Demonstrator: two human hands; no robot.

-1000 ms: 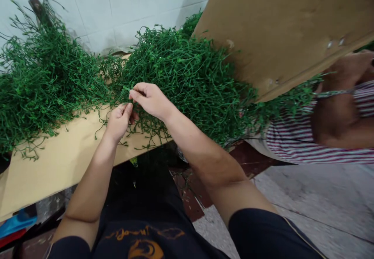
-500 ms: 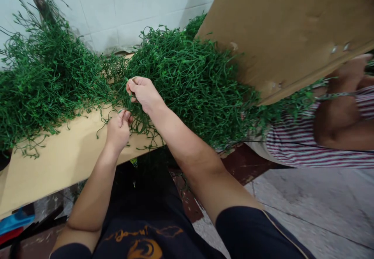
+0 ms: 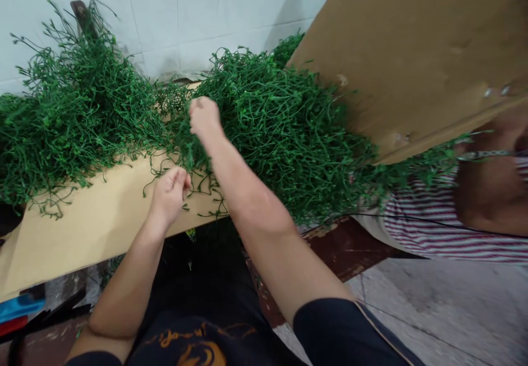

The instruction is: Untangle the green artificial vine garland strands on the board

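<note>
My right hand (image 3: 205, 118), slightly blurred, is closed at the left edge of a big heap of green artificial plant stems (image 3: 272, 118). A leafy green sprig (image 3: 190, 148) hangs just below its fingers, apparently held by them. Lower and to the left, my left hand (image 3: 170, 189) is closed in a pinch above the cardboard sheet (image 3: 103, 217); whatever is between its fingertips is hidden. A few loose stems (image 3: 206, 190) lie on the cardboard beside it.
Another pile of green stems (image 3: 82, 102) covers the left side, against the tiled wall (image 3: 157, 19). A large cardboard panel (image 3: 412, 52) leans over the right side. Beyond it sits another person in a striped garment (image 3: 429, 223). Blue and red items (image 3: 20, 308) lie lower left.
My right hand has lifted slightly away from my left hand, widening the gap between them. The small green bit at my left fingertips no longer shows. The view has shifted a little.
</note>
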